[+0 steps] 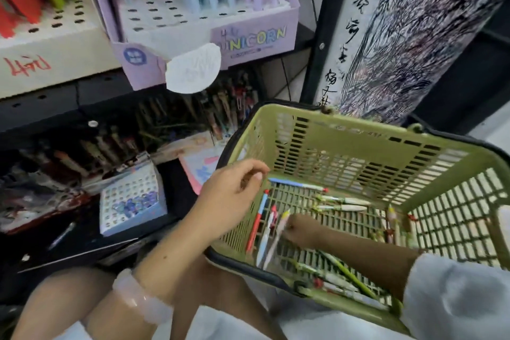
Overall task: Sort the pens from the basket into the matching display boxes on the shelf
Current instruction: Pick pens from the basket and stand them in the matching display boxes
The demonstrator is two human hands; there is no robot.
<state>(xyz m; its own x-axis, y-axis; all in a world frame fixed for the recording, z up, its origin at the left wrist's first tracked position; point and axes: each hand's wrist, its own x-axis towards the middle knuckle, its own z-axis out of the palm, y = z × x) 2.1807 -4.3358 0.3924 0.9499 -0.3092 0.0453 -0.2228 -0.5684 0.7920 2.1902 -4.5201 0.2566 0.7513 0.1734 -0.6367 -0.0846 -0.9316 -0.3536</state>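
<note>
Two hands work at an olive-green slatted plastic shopping basket (358, 146), which sits at about 4 o'clock in the view, tipped toward the person; the picking step is in hand. Leftmost, at 10 o'clock, a cream perforated display box with red and green pens (52, 36) stands on the shelf, its upper part cut off by the frame edge. Beside it, at 12 o'clock, a lilac cardboard display box lettered "UNICORN" (248, 38) holds pink, blue and purple pens, blurred by motion; a white paper tag (193, 69) hangs over its front. Below, at 9 o'clock, a small pale-blue perforated box (132, 201) lies on the dark lower shelf (55, 107) among packs too dim to identify. The left hand (234, 188), a pale bangle (140, 301) on its wrist, hovers over the basket's left rim with fingers loosely curled and nothing held. Just right of it, the right hand (299, 229) reaches down to the basket floor; its fingers are turned away, apparently closing on a pale yellow-tipped pen (278, 234), though the grip itself cannot be confirmed. Loose pens lie on the floor: a red-orange pen (256, 223), a white-and-blue pen (265, 234), a blue-barrelled pen (298, 184). Next, presumably, a secure pinch, a lift clear of the rim, and matching by colour and shape to a box. Pens (345, 281) near 5 o'clock are partly hidden under the forearm.
</note>
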